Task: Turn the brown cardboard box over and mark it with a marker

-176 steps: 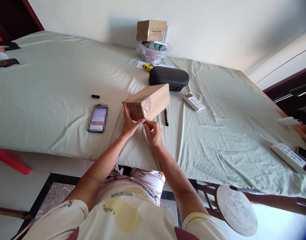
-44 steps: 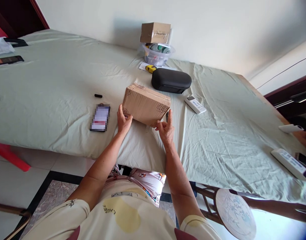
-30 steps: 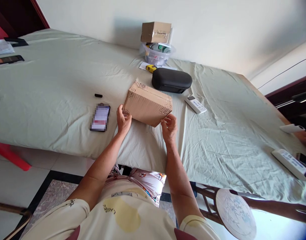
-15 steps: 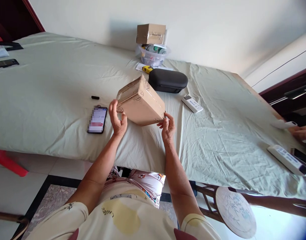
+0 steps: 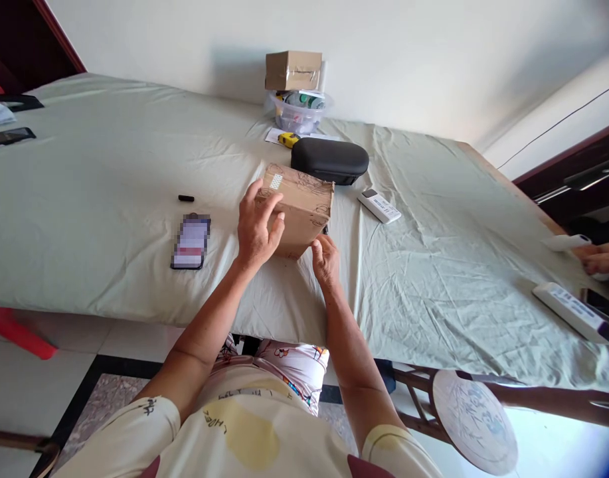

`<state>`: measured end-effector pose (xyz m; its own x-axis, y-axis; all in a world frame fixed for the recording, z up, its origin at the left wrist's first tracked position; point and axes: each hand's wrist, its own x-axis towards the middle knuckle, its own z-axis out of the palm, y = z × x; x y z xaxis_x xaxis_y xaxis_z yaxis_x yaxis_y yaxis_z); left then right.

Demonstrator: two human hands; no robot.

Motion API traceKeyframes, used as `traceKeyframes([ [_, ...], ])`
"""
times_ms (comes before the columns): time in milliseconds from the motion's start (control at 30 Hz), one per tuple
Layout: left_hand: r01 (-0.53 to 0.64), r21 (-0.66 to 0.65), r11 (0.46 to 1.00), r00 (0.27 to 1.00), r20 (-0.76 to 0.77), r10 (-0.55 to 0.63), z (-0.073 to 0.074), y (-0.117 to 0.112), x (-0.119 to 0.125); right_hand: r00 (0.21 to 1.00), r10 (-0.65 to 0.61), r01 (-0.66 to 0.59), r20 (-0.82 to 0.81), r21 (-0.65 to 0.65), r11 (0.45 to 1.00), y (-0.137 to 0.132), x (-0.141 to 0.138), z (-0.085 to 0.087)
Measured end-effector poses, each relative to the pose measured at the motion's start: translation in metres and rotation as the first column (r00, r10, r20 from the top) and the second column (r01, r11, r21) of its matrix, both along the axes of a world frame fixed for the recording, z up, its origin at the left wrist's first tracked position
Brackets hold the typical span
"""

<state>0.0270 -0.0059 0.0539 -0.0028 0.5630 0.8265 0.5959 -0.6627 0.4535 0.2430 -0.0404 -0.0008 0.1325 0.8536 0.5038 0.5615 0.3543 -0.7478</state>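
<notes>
A brown cardboard box (image 5: 304, 222) with dark scribbles and a small white patterned sticker sits tilted before me over the cloth. My left hand (image 5: 257, 229) holds its left side, thumb and fingers apart against the cardboard. At the lower right corner, my right hand (image 5: 327, 260) is closed, its thumb by the box's edge. A small dark tip of a slim, pen-like thing (image 5: 325, 230) shows above those curled fingers; the rest of it is hidden.
Left of the box lie a phone (image 5: 190, 242) and a short black cap-like piece (image 5: 186, 198). Behind it are a black case (image 5: 329, 159), yellow tool (image 5: 288, 139) and plastic basket (image 5: 299, 119) under another box (image 5: 294, 70). A white device (image 5: 380, 206) lies right; another person's hand (image 5: 603, 257) is far right.
The box has been turned and lowered, so a different face with a sticker shows on top. My left hand has moved right and onto the box; my right hand has shifted slightly down and left.
</notes>
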Motion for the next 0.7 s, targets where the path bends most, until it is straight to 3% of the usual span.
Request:
traceKeyframes([
  [133,-0.012,0.023,1.0,1.0,-0.026,0.013,-0.001,-0.007,0.005,0.987,0.008,0.012,-0.162,0.124,0.992,-0.005,-0.001,0.008],
  [267,0.048,0.043,0.998,0.999,-0.014,-0.048,-0.002,-0.017,0.004,0.977,-0.013,0.056,-0.215,0.195,0.979,-0.007,-0.005,0.013],
  [467,0.021,0.092,0.996,1.0,-0.022,-0.019,0.0,-0.029,0.003,0.969,-0.013,0.045,-0.246,0.128,0.991,-0.005,-0.007,0.008],
  [700,0.074,0.045,0.996,0.996,-0.048,-0.072,-0.002,-0.015,-0.004,0.975,0.019,0.014,-0.221,0.143,0.99,-0.002,-0.006,0.008],
])
